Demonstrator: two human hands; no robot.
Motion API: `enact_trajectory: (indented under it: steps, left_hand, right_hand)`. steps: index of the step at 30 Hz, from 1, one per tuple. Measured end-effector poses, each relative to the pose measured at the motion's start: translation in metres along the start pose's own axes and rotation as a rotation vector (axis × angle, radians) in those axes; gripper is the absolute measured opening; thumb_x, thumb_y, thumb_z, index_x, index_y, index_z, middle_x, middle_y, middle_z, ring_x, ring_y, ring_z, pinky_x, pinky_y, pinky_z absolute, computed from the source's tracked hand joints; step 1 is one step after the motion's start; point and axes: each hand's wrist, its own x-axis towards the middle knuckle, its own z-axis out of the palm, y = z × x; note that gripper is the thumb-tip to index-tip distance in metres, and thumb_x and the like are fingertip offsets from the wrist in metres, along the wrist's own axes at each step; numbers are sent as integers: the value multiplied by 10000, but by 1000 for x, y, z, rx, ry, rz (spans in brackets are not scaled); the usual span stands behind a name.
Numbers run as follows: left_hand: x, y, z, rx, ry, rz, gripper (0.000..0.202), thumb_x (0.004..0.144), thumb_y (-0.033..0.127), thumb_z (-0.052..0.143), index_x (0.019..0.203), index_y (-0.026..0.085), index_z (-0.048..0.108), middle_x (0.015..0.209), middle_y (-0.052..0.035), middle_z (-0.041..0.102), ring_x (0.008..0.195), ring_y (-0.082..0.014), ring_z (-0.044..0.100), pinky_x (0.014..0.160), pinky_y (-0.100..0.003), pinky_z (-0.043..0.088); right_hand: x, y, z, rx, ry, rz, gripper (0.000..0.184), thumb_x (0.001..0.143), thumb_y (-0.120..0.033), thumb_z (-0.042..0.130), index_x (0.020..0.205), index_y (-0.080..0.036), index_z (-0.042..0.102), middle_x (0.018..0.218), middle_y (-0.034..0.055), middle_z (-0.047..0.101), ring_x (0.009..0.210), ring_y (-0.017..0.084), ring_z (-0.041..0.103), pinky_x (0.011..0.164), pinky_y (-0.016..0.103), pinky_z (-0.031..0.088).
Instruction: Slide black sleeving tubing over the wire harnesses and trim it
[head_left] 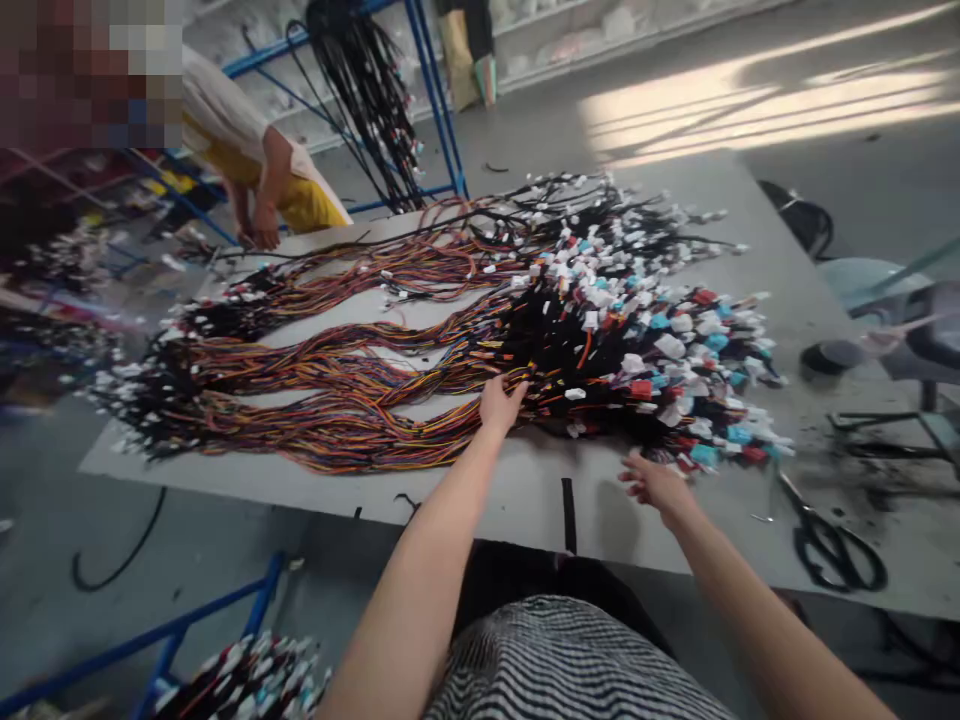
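- Striped shirt (562, 665), 6 o'clock: thin dark and pale bands are puckering softly at the table's edge.
- Wires (360, 430), 9 o'clock to centre: long, loose, slender strands, orange, yellow and purple among them, are lying in wavy bundles across the table (517, 490).
- Plugs (667, 345), 3 o'clock: small, blocky, apparently plastic, mostly white with some red and blue, are crowding the ends of black-covered leads.
- Left hand (501, 403), just off centre towards 5 o'clock: thumb and fingers are standing apart on the near bundle; whether they are pinching any strand, cannot tell.
- Right hand (660, 487), 4 o'clock: loosely curled, parted fingers are hovering beside the plugs, apparently holding nothing; contact is remaining unclear.
- Step, as judged: the person is seemingly arranging the near bundle; the next move is probably calling for a gentle grip, keeping strands untangled.
- Scissors (840, 545), 4 o'clock, farther out: black looped handles are lying flat.
- Strip (569, 515), 5 o'clock: black, narrow, is lying near the table's edge.
- Co-worker (262, 200), 10 o'clock: is standing at the far side.
- Cables (360, 90), 11 o'clock: black, limp, are hanging from a blue rack (435, 80).
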Motion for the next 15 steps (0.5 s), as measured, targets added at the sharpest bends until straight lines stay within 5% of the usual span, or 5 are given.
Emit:
enact_trajectory:
  steps: [3,7,11,15]
  left_hand:
    - [4,-15,18,63,-19,69,328,893,379,616,1143,181,690,1111,-125,650,1074,-235,620,926,-315,478]
    - [-25,4,8,-12,-21,87,251,947,312,512,1064,184,694,1061,-102,684,1028,-227,630,912,-323,481]
    - [-82,39,-8,-195,-65,182,308,963,331,452,1172,188,627,1053,-84,707,977,-217,652,890,-325,505]
    - [-112,43,-20,-152,-194,286,338,940,304,463,1230,200,605,1102,-77,708,959,-225,667,845,-332,529]
  right_hand:
    - [-16,23,8,-33,-54,-1,254,874,-345,537,930,-113,623,768,90,663,482,97,523,443,204,361]
    - [-28,16,31,-68,-88,-67,343,781,-428,610,908,-111,639,781,103,669,508,111,528,457,218,373]
    - [-41,-50,77,91,-223,-317,462,748,-569,658,929,-144,630,809,79,667,621,137,588,528,230,448]
    - [-65,-149,109,414,-200,-291,211,846,-261,636,726,-182,482,509,-56,447,407,62,390,430,180,368]
